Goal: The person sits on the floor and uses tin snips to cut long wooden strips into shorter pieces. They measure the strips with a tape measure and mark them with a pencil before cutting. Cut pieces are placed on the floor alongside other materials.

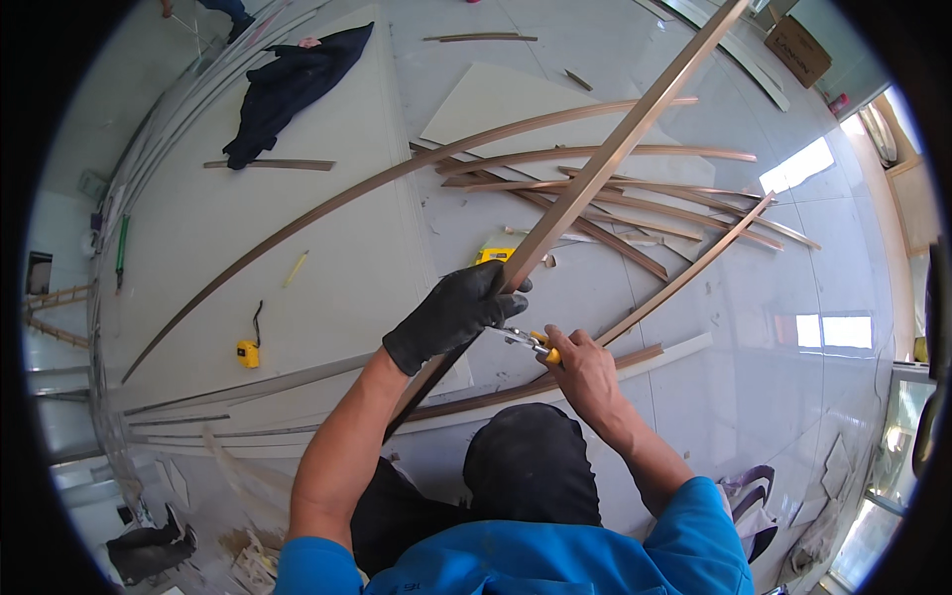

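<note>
Above the tiled floor (734,307), gloved left hand (442,317) wrapped round a long bronze-brown trim strip (595,177); bare right hand (589,375) curled on yellow-handled pliers (518,337), tips near the strip, contact unclear; this piece seemingly mid-work, other strips (605,155) loose beyond.

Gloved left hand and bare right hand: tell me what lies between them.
The head view shows a yellow-handled metal tool there, gripped by the right hand, its tip close to the left hand.
</note>
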The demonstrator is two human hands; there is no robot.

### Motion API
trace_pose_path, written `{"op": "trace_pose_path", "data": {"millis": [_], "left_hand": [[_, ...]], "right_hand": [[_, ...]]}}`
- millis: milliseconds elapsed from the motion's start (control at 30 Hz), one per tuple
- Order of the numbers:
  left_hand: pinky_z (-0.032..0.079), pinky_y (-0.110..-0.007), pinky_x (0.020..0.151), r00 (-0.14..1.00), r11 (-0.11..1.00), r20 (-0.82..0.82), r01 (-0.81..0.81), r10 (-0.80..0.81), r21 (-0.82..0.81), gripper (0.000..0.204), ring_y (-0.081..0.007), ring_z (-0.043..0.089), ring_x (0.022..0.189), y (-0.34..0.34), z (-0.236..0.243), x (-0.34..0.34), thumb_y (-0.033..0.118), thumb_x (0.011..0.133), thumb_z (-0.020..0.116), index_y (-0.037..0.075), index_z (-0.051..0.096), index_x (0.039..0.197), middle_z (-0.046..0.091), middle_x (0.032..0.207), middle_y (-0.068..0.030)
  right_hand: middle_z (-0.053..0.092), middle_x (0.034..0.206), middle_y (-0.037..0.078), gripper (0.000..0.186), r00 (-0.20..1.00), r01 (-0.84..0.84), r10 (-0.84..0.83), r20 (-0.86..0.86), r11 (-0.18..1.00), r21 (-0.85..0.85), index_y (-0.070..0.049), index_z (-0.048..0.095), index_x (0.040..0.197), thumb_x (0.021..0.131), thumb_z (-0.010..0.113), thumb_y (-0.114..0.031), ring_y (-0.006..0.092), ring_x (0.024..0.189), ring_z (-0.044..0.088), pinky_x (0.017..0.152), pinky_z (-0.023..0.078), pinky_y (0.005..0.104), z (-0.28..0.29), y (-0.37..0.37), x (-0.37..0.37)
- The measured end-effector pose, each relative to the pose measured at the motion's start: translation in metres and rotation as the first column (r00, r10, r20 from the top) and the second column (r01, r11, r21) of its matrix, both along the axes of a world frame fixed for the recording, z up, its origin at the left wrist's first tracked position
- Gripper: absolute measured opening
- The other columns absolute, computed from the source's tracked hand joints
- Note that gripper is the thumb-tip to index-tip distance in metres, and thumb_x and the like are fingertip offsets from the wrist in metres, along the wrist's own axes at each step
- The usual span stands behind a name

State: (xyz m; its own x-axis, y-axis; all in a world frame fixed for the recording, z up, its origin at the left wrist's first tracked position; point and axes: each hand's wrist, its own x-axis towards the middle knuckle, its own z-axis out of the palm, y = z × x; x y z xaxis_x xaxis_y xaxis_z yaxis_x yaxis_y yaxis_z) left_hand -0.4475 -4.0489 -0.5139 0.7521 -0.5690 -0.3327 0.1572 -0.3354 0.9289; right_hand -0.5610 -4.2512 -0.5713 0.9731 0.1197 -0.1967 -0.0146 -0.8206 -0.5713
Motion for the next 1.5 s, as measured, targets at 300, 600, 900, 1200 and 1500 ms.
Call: {"op": "trace_pose_path", "data": {"millis": [300, 600, 900, 1200, 1500], "left_hand": [[0.044, -0.026, 0.065, 0.914, 0.845, 0.065, -0.340, 0.399, -0.413, 0.060, -0.0109, 0.051, 0.067, 0.048, 0.031, 0.013, 0.051, 0.093, 0.062, -0.002, 0.057, 0.118, 0.053, 0.072, -0.0005], [0.056, -0.038, 0.091, 0.758, 0.593, -0.208, -0.623, 0.618, -0.509, 0.029, -0.0256, 0.066, 0.102, 0.077, 0.002, 0.007, 0.016, 0.088, 0.072, 0.007, 0.060, 0.113, 0.067, 0.103, -0.0088], [0.055, -0.039, 0.094, 0.715, 0.355, -0.475, -0.681, 0.514, -0.641, 0.026, -0.0262, 0.064, 0.108, 0.071, -0.045, -0.007, 0.013, 0.092, 0.068, 0.006, 0.061, 0.115, 0.067, 0.108, -0.0084], [0.044, -0.047, 0.107, 0.805, 0.212, -0.543, -0.589, 0.240, -0.780, 0.032, -0.0280, 0.055, 0.125, 0.017, -0.029, -0.033, 0.016, 0.089, 0.070, 0.005, 0.060, 0.118, 0.069, 0.112, -0.0085], [0.050, -0.030, 0.087, 0.651, 0.279, -0.480, -0.721, 0.588, -0.634, 0.030, -0.0130, 0.061, 0.099, 0.006, 0.004, -0.055, 0.028, 0.094, 0.067, 0.009, 0.060, 0.117, 0.065, 0.103, -0.0016]], "right_hand": [[0.060, 0.068, 0.002, 0.024, 0.861, 0.451, -0.179, -0.476, 0.700, 0.553, -0.001, 0.065, 0.092, 0.089, 0.071, -0.024, 0.0108, 0.056, 0.056, 0.052, 0.044, 0.0285, -0.070, -0.036, -0.027], [0.052, 0.065, -0.003, 0.019, 0.742, 0.653, -0.311, -0.594, 0.134, 0.745, -0.005, 0.060, 0.096, 0.093, 0.069, -0.022, 0.0043, 0.049, 0.044, 0.043, 0.034, 0.0200, -0.078, -0.037, -0.022], [0.049, 0.077, -0.002, 0.019, 0.691, 0.483, -0.313, -0.652, -0.471, 0.738, -0.010, 0.054, 0.110, 0.098, 0.062, -0.021, 0.0092, 0.068, 0.048, 0.063, 0.042, 0.0245, -0.108, -0.025, -0.050], [0.058, 0.082, 0.003, 0.041, 0.964, 0.237, 0.009, -0.265, -0.480, 0.845, -0.003, 0.046, 0.132, 0.098, 0.061, -0.021, 0.0180, 0.078, 0.059, 0.073, 0.050, 0.0322, 0.001, 0.060, 0.085], [0.052, 0.074, 0.000, 0.036, 0.963, 0.239, -0.077, -0.257, -0.181, 0.954, -0.003, 0.049, 0.129, 0.099, 0.052, -0.023, 0.0047, 0.054, 0.043, 0.047, 0.036, 0.0196, 0.034, 0.087, 0.066]]}}
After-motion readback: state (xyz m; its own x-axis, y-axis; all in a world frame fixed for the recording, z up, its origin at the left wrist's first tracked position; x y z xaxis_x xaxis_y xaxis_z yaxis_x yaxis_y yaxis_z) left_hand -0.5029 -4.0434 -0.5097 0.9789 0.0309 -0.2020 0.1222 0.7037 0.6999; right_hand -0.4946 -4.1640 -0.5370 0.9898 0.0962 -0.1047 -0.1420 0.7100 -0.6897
